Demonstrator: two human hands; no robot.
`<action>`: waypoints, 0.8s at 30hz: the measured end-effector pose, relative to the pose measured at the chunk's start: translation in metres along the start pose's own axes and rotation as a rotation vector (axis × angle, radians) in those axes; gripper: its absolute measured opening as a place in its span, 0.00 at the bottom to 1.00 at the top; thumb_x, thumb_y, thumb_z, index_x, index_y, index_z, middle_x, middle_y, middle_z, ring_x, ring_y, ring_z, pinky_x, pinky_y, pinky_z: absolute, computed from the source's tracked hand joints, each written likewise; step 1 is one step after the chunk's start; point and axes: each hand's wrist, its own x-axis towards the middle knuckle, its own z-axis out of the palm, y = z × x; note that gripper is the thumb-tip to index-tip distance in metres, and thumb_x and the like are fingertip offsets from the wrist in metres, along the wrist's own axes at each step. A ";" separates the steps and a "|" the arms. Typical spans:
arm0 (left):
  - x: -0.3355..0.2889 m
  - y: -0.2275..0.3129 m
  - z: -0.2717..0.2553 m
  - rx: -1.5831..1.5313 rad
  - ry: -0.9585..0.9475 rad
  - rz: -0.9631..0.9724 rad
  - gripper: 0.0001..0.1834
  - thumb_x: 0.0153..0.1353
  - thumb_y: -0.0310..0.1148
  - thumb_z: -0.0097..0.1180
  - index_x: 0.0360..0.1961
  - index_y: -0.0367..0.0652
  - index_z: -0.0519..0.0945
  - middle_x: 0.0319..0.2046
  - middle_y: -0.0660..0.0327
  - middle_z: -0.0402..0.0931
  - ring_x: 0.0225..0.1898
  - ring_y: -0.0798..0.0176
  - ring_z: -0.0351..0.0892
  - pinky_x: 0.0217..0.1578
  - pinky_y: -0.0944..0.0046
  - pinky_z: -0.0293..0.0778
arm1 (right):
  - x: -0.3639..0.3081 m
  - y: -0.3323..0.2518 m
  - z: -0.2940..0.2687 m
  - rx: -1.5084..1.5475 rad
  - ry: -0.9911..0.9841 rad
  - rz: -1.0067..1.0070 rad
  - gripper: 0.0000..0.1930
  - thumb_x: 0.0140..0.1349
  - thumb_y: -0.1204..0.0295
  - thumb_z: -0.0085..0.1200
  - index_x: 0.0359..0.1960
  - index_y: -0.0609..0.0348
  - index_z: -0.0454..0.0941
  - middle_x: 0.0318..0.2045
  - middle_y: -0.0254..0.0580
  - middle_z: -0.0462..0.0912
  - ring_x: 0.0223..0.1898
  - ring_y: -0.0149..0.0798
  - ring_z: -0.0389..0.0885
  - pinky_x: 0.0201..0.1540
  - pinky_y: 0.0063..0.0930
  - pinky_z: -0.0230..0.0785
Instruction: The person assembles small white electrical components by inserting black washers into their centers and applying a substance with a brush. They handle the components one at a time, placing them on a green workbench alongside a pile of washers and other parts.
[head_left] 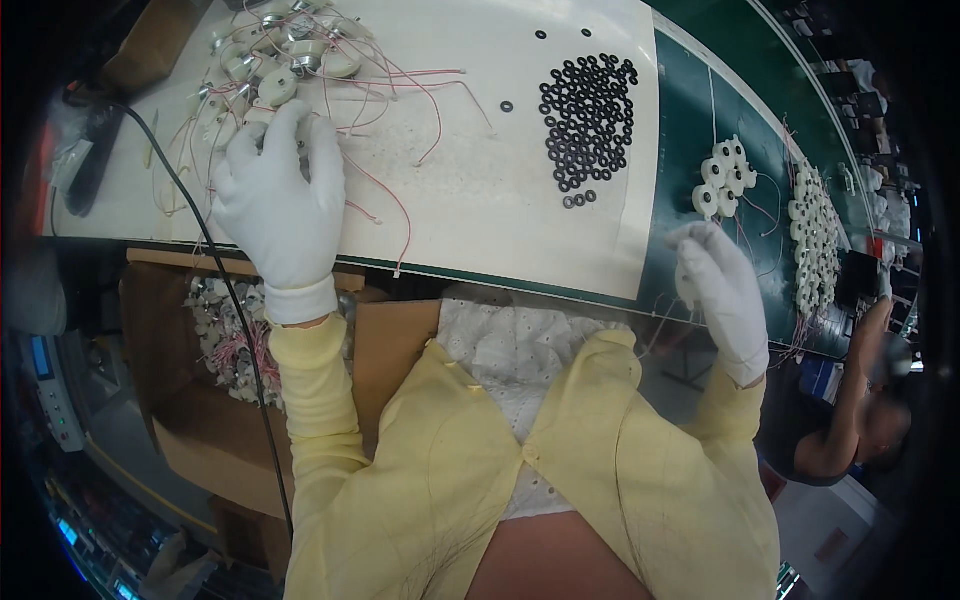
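Two gloved hands: left hand [280, 195] grips a wired disc [262, 118], right hand [725, 290] another [686, 283].

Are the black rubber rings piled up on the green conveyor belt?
No, the black rings lie spread on the white sheet, beside the green belt that carries white round parts.

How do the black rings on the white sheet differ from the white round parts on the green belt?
The black rings are small, flat, wireless and spread in a wide patch on the white sheet. The white round parts are larger, thicker, trail thin wires and sit in a tight cluster on the green belt. Both are round and lie untouched by either hand.
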 end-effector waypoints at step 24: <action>-0.007 0.008 0.013 -0.361 -0.028 0.285 0.26 0.53 0.26 0.61 0.56 0.54 0.82 0.36 0.63 0.82 0.29 0.56 0.74 0.32 0.56 0.70 | 0.035 -0.007 0.012 -0.954 0.159 -0.615 0.27 0.62 0.55 0.63 0.58 0.57 0.78 0.36 0.49 0.85 0.32 0.42 0.84 0.36 0.32 0.75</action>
